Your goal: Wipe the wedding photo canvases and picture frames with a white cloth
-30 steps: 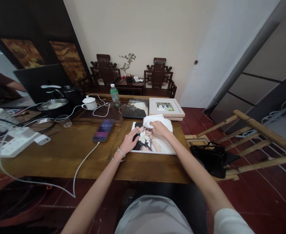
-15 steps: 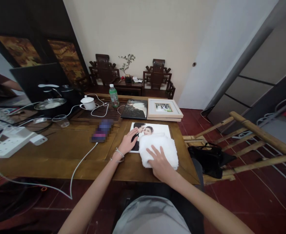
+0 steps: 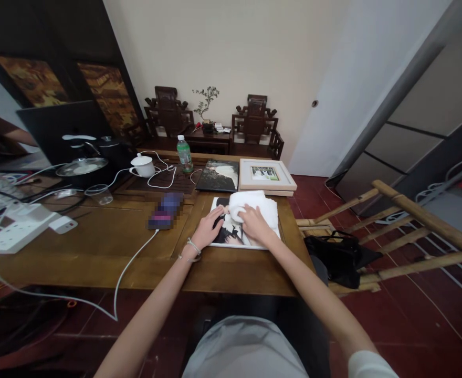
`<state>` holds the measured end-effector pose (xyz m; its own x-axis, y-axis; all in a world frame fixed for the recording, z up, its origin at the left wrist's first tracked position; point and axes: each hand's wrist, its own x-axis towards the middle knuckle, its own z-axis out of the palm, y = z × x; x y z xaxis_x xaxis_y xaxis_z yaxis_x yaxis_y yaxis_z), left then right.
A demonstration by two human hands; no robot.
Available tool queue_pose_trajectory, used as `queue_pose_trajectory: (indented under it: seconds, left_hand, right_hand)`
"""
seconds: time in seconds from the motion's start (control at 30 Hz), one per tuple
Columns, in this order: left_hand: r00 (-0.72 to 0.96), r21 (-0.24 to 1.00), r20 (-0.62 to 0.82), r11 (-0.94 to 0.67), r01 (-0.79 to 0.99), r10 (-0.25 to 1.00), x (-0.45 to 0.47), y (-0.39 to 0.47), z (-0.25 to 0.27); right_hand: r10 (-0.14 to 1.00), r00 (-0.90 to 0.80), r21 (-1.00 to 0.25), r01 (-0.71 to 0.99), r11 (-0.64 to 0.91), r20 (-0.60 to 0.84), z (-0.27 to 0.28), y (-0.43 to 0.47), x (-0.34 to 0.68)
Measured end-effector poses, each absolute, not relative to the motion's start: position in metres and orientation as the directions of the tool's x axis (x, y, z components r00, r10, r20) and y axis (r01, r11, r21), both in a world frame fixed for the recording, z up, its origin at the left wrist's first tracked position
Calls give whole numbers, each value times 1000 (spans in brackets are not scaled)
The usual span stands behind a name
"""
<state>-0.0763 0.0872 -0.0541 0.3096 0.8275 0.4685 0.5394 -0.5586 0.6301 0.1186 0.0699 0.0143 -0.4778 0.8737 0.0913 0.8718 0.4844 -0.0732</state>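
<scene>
A photo album (image 3: 231, 231) with a couple's picture on its cover lies flat near the table's front edge. My left hand (image 3: 208, 227) rests open on its left side, fingers stretched out over the dark part of the picture. My right hand (image 3: 253, 223) presses a folded white towel (image 3: 269, 210) onto the upper right part of the cover, its fingers bent into the cloth. The towel hides the top and right of the picture. Behind the album lie a dark photo panel (image 3: 211, 177) and a pale wooden picture frame (image 3: 288, 181).
To the left, a phone (image 3: 166, 211) with a charging cable lies on the wooden table (image 3: 108, 236). Beyond it stand a lidded white cup (image 3: 143, 167), a green bottle (image 3: 184, 155) and a power strip (image 3: 16, 228). A bamboo chair (image 3: 423, 233) holding a black bag (image 3: 333, 257) stands at right.
My right hand has pushed the towel away from me, from the album's near edge to its far part. The lower cover now shows. My left hand has stayed in place.
</scene>
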Motion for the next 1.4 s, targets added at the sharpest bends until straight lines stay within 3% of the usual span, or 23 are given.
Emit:
queue_pose_trajectory:
  seconds: [0.13,0.27,0.47,0.63,0.93,1.2,1.4]
  left_hand:
    - [203,683,521,-548,483,829,-76,78,-40]
    - [95,726,563,-546,418,821,-78,72,-32]
    - [144,717,546,-550,429,825,-79,74,-36]
    - [280,651,494,-564,508,823,-76,76,-42]
    - [317,597,490,-577,558,812,-76,81,-51]
    - [336,570,496,-592,570,801,-77,83,-52]
    - [323,582,491,-581,568,809,-77,82,-52]
  right_hand:
    - [849,-522,-34,850,526,85,10,73,95]
    - [715,-693,-25,717,697,90,2,40,81]
    - [612,-787,-153,597,788,81,1,-12,104]
    - [722,-686,-224,693,685,88,6,-12,140]
    - [891,-431,-166,877,450,142,16,61,132]
    - [842,-519,-266,799,539,148,25,122,69]
    - [849,-487,-303,793,529,206,16,114,100]
